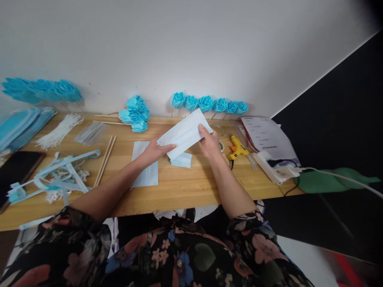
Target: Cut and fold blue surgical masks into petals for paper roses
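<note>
A pale, pleated face mask sheet [186,132] without ear loops is held tilted above the table. My left hand [154,151] grips its lower left part, thumb on top. On its right end, my right hand [210,142] pinches it with the thumb over the face; the fingers behind are hidden. Below my left forearm lies another mask sheet [148,176] flat on the wood. A small stack of cut light blue pieces [183,160] rests under the held sheet, partly covered by it.
Blue paper-like flowers [206,103] line the wall, with more flowers [136,113] at centre left. A yellow glue gun [238,147] and a power strip [273,167] lie right. Left are masks [24,125], wooden sticks [105,161], cut strips [64,179] and a phone [18,171].
</note>
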Motion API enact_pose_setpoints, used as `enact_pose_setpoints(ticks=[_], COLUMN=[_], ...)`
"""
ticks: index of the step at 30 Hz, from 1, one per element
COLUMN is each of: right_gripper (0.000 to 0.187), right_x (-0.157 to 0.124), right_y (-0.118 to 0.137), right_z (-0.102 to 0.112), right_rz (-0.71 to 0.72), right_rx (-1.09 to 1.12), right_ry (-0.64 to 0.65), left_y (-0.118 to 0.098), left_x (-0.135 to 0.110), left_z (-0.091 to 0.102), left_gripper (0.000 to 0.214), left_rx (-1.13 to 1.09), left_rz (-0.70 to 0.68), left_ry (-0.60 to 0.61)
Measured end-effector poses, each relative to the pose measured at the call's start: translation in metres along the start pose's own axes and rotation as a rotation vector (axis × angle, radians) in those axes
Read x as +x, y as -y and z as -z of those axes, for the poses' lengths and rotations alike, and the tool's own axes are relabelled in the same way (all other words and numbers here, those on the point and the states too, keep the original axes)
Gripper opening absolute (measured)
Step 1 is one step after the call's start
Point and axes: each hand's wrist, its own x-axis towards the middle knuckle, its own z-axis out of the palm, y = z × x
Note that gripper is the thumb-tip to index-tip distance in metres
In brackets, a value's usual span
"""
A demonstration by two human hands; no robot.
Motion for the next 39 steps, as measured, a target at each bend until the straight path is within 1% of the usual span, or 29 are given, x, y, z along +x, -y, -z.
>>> enact_pose_setpoints(ticks=[2, 5, 7, 9, 11, 12, 16, 19, 21, 25, 29, 32, 37, 39], right_gripper=[0.053, 0.058, 0.058, 0.054, 0.051, 0.049, 0.043, 0.041, 0.040, 0.039, 0.038, 0.039, 0.042, 0.042], right_x=[0.000, -0.004, -0.007, -0.010, -0.011, -0.012, -0.012, -0.010, -0.008, -0.006, -0.007, -0.008, -0.012, -0.015], right_y=[0.004, 0.006, 0.004, -0.001, -0.006, -0.008, -0.012, -0.010, -0.008, -0.005, -0.006, -0.007, -0.007, -0.005], right_z=[0.001, 0.000, -0.002, -0.003, -0.005, -0.006, -0.007, -0.006, -0.005, -0.003, -0.003, -0.002, -0.001, -0.002], right_rz=[-0.009, -0.044, -0.062, -0.078, -0.087, -0.086, -0.042, -0.042, -0.048, -0.037, -0.054, -0.071, -0.123, -0.118], right_rx=[0.007, 0.002, -0.004, -0.038, -0.095, -0.124, -0.172, -0.133, -0.090, -0.061, -0.051, -0.076, -0.205, -0.236], right_ry=[0.036, 0.155, 0.230, 0.279, 0.285, 0.268, 0.152, 0.135, 0.130, 0.112, 0.150, 0.199, 0.312, 0.371], left_y=[0.002, 0.006, 0.008, 0.009, 0.008, 0.007, 0.004, 0.003, 0.005, 0.008, 0.008, 0.004, -0.001, 0.001], left_x=[0.001, 0.004, 0.005, 0.005, 0.004, 0.004, 0.001, 0.002, 0.004, 0.008, 0.009, 0.008, 0.008, 0.009], left_z=[0.000, 0.001, 0.001, 0.001, 0.001, 0.001, 0.000, 0.002, 0.004, 0.009, 0.011, 0.011, 0.010, 0.010], left_gripper=[0.066, 0.069, 0.068, 0.069, 0.070, 0.070, 0.066, 0.065, 0.063, 0.056, 0.053, 0.047, 0.055, 0.053], left_rx=[-0.033, -0.073, -0.081, -0.089, -0.092, -0.086, -0.022, -0.013, -0.033, -0.152, -0.298, -0.350, -0.426, -0.420], left_rz=[-0.003, 0.006, 0.013, 0.013, 0.014, 0.016, 0.019, 0.004, -0.029, -0.104, -0.087, -0.059, -0.036, -0.030], left_ry=[-0.012, -0.042, -0.057, -0.072, -0.077, -0.074, -0.035, -0.016, 0.000, 0.004, -0.007, 0.001, 0.148, 0.142])
